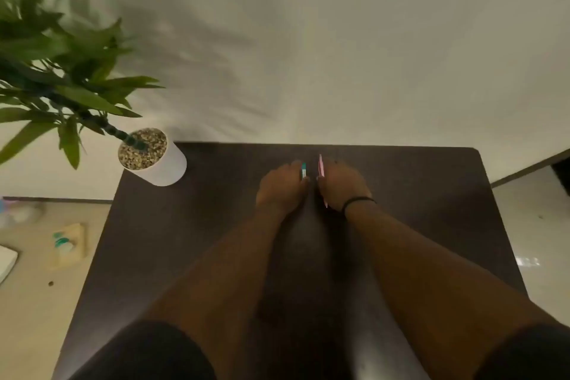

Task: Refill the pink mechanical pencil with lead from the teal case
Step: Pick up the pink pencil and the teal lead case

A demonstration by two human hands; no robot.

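Nearest the camera, two dark sleeves (pixel 148 355) are cut off by the bottom edge, and both bare forearms reach forward over a dark brown table (pixel 185 256) whose near edge is out of frame. A glossy streak of glare runs up the tabletop between the arms. The right wrist wears a thin black band (pixel 357 203). Farther out, the left hand (pixel 282 187) is curled around the teal case (pixel 304 170), fingers closed on it; only a short teal and white end shows past the fingertips, the rest hidden in the fist. Just beside it, the right hand (pixel 339 183) is closed around the pink pencil (pixel 321 168), which stands roughly upright; its upper part sticks out above the knuckles and a thin pink bit shows below the hand near the wrist, the middle being covered. Which end is the tip cannot be told, too small and blurred. Case and pencil are close together but apart, both held over the far middle of the table. At the far left corner a white pot (pixel 166 163) topped with pebbles tilts in the wide-angle view, holding a leafy plant (pixel 61 71) cut off at the left edge and smeared by motion blur. On the floor at left lie blurry items (pixel 66 244), unidentifiable. Behind is a plain pale wall (pixel 339 40) with leaf shadows.
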